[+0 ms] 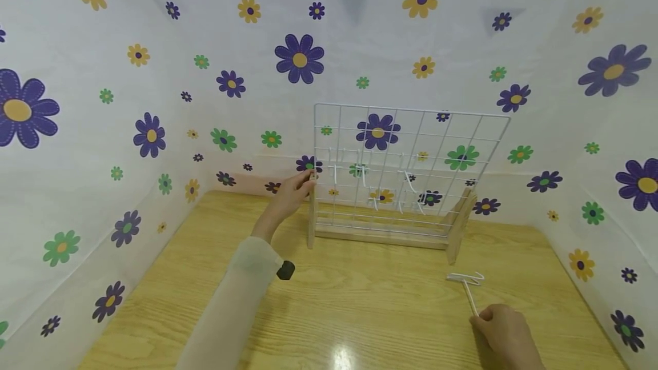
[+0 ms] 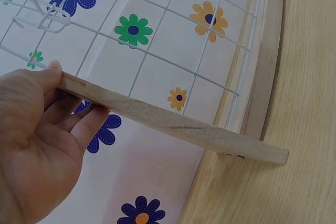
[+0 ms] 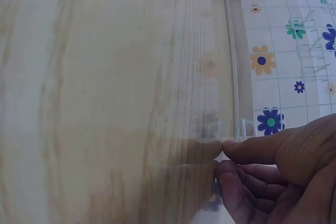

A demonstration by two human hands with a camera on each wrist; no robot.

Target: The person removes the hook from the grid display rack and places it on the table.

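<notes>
A white wire grid panel [image 1: 411, 111] stands in a wooden base, leaning slightly back. Several white wire hooks [image 1: 363, 176] hang on its middle rows. My left hand [image 1: 287, 196] grips the upper end of the panel's left wooden post [image 2: 173, 121], thumb on one side and fingers on the other. To the right and in front of the stand, my right hand [image 1: 505, 329] pinches the stem of a loose white wire hook [image 1: 470, 297] between thumb and forefinger. Its bracket end points towards the stand, apart from the grid. In the right wrist view the hook is mostly hidden.
The stand's right wooden post [image 1: 459, 227] and lower crossbar [image 1: 380, 238] rest on a wood-grain tabletop [image 1: 360, 296]. White sheets with printed flowers [image 1: 300, 60] enclose the table at the back and both sides. A small black object [image 1: 285, 270] sits by the left cuff.
</notes>
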